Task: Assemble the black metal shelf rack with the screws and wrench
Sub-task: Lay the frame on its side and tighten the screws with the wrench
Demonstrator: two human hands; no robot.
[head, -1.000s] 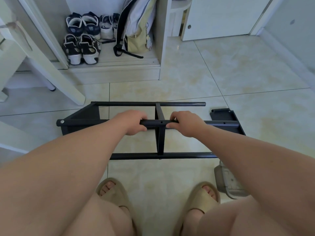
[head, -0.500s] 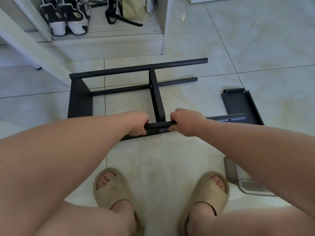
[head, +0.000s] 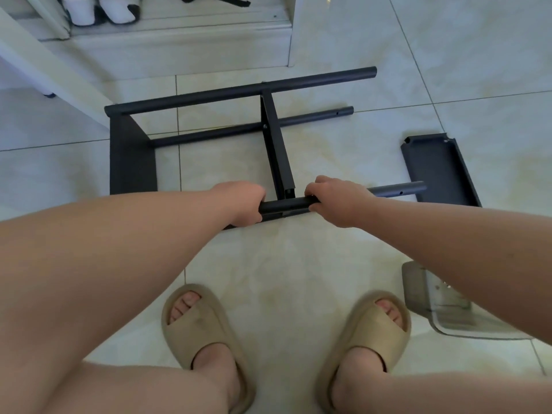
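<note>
Shelf rack point(head: 274, 138), matte black round tubes and a flat end panel, lay on glossy floor tiles point(head: 298, 264). Left hand point(head: 243, 204) and right hand point(head: 336, 201) each gripped its nearest tube, apart, flanking the crossbar.

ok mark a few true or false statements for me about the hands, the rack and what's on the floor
1. The left hand and the right hand grip the same black tube of the rack. True.
2. The right hand holds a wrench. False: it grips only the tube.
3. A loose black panel lies on the floor at the right. True.
4. The person is barefoot. False: beige slides are worn.
5. The rack's tubes have a panel on their right ends. False: those ends are bare; only the left end carries a fitted panel.
</note>
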